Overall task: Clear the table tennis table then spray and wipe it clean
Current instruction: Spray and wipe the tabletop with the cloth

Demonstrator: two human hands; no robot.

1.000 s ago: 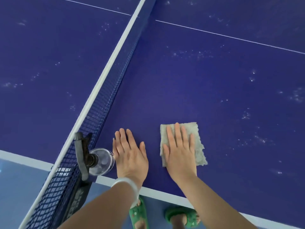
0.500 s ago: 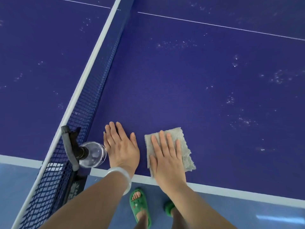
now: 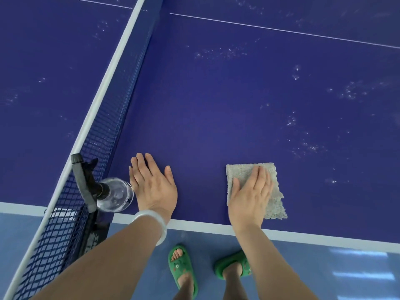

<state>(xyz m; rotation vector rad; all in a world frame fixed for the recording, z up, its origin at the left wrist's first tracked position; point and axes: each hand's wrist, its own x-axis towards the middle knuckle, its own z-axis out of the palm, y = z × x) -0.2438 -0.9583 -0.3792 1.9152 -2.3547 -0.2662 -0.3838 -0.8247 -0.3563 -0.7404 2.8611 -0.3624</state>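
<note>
The bench [image 3: 216,94] is deep blue-violet, edged with a white band along its near side and crossed by a thin white line at the upper right of the frame, and flecked with pale whitish specks. The net [image 3: 104,135] is dark blue mesh under a white top tape. The cloth [image 3: 242,172] is pale grey (slightly greenish). The spray bottle [image 3: 114,194] is clear with a black head. The bangle [image 3: 154,221] is milky white, the slippers [image 3: 184,269] bright green, the floor [image 3: 324,267] light blue.
</note>
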